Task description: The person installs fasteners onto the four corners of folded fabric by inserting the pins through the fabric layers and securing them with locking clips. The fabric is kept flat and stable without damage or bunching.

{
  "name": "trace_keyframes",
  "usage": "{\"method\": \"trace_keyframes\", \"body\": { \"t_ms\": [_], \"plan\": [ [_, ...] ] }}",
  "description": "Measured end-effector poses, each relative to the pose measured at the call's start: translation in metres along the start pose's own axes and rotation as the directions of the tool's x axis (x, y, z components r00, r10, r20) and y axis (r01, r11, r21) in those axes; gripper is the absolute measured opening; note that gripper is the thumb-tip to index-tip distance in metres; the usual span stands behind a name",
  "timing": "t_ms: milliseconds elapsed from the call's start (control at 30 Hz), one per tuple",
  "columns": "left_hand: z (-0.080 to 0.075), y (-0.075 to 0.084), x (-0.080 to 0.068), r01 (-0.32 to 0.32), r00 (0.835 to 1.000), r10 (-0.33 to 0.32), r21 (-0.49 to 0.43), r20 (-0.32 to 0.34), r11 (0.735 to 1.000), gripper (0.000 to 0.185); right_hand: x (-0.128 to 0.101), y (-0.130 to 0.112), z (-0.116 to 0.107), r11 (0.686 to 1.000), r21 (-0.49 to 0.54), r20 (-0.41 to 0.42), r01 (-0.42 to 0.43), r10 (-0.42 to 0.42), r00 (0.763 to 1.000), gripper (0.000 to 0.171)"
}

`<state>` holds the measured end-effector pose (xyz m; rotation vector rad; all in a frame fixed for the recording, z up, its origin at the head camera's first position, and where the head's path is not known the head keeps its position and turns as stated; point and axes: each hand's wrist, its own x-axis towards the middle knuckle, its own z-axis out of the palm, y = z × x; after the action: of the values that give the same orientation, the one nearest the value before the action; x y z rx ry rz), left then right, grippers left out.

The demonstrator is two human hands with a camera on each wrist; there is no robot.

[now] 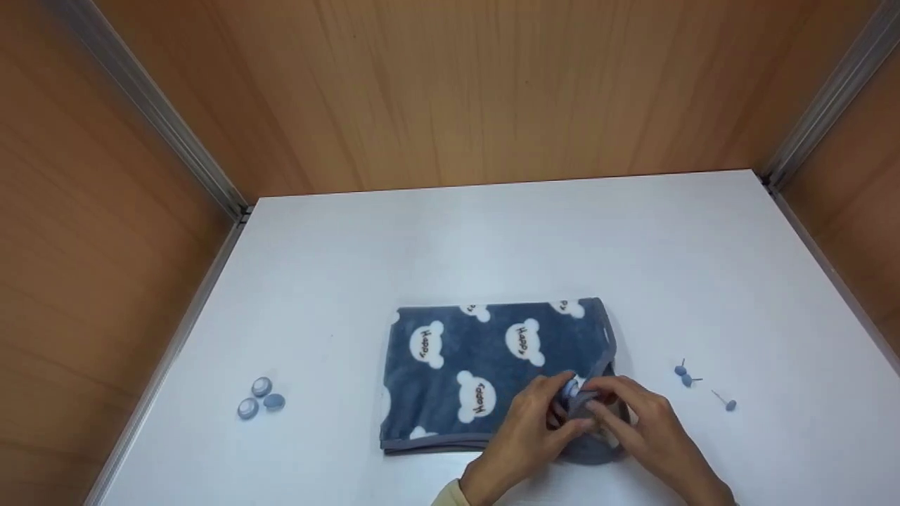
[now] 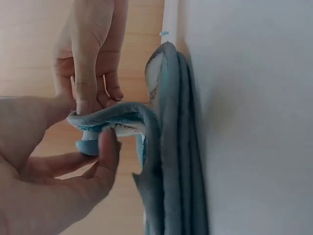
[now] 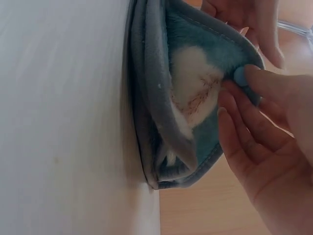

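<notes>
A folded blue blanket [image 1: 485,351] with white bear heads marked "Happy" lies on the table, its near right corner lifted. My left hand [image 1: 524,429] pinches a round blue-and-white cap [image 2: 88,146] against one face of that corner. On the other face, a round blue pin head [image 3: 239,77] sits near the grey border, between the thumb and fingers of my right hand [image 1: 650,429]. The pin's shaft is hidden in the cloth. Both hands meet at the corner, the blanket's edge [image 2: 110,111] running between them.
Two more blue-and-white caps [image 1: 247,408] and an oval blue one [image 1: 274,402] sit at the left of the white table [image 1: 492,239]. Several blue-headed pins [image 1: 687,380] lie to the right of the blanket, spikes exposed. Wooden panels [image 1: 450,91] enclose the table's back and sides.
</notes>
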<state>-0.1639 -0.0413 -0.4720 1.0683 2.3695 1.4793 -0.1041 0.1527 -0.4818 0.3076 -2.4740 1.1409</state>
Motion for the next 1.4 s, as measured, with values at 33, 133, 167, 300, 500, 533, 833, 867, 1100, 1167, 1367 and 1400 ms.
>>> {"method": "trace_keyframes", "body": {
  "t_ms": [33, 133, 167, 300, 500, 533, 833, 867, 1100, 1167, 1367, 1400],
  "plan": [
    [-0.001, 0.0, 0.0, 0.014, 1.0, -0.014, 0.009, 0.014, 1.0, 0.049, 0.0, 0.0, 0.0, 1.0, 0.0, -0.004, -0.014, 0.014, 1.0, 0.038],
    [-0.005, -0.001, -0.001, 0.054, 0.998, -0.054, -0.006, 0.009, 0.999, 0.045, 0.002, 0.0, 0.001, 0.999, 0.013, -0.013, -0.046, 0.046, 0.999, 0.037],
    [-0.006, -0.002, -0.001, 0.061, 0.998, -0.061, -0.019, -0.003, 0.998, 0.041, 0.002, -0.001, 0.002, 0.998, 0.018, -0.015, -0.054, 0.054, 0.998, 0.036],
    [-0.008, -0.004, 0.0, 0.029, 0.998, -0.032, -0.054, -0.062, 0.998, 0.022, 0.004, -0.002, 0.003, 0.996, 0.034, -0.012, -0.087, 0.087, 0.996, 0.035],
    [-0.011, -0.006, -0.003, -0.025, 0.995, 0.026, 0.01, -0.091, 1.0, 0.017, 0.006, -0.003, 0.004, 0.996, 0.046, -0.006, -0.075, 0.076, 0.997, 0.035],
    [-0.012, -0.006, -0.003, -0.025, 0.995, 0.027, 0.022, -0.092, 0.999, 0.018, 0.006, -0.003, 0.004, 0.997, 0.05, -0.005, -0.066, 0.066, 0.998, 0.036],
    [-0.02, -0.009, -0.003, -0.005, 0.99, 0.01, 0.037, -0.141, 0.999, 0.016, 0.015, -0.007, 0.003, 0.999, 0.04, 0.036, -0.029, 0.028, 0.999, 0.045],
    [-0.021, -0.009, -0.003, -0.002, 0.989, 0.007, 0.038, -0.146, 0.999, 0.015, 0.017, -0.006, 0.003, 0.999, 0.033, 0.037, -0.013, 0.012, 0.999, 0.046],
    [-0.027, -0.011, -0.003, -0.002, 0.984, 0.008, 0.036, -0.177, 0.999, 0.014, 0.032, -0.003, 0.005, 0.993, -0.029, 0.044, 0.112, -0.11, 0.993, 0.05],
    [-0.029, -0.012, -0.003, 0.01, 0.985, -0.005, 0.027, -0.174, 1.0, 0.014, 0.036, -0.003, 0.007, 0.991, -0.045, 0.049, 0.126, -0.123, 0.991, 0.05],
    [-0.035, -0.015, -0.004, 0.025, 0.985, -0.019, 0.033, -0.172, 0.999, 0.021, 0.047, -0.001, 0.009, 0.988, -0.069, 0.075, 0.136, -0.131, 0.989, 0.051],
    [-0.036, -0.015, -0.004, 0.022, 0.985, -0.016, 0.034, -0.174, 0.999, 0.023, 0.048, -0.001, 0.01, 0.987, -0.077, 0.08, 0.14, -0.134, 0.988, 0.052]
  ]
}}
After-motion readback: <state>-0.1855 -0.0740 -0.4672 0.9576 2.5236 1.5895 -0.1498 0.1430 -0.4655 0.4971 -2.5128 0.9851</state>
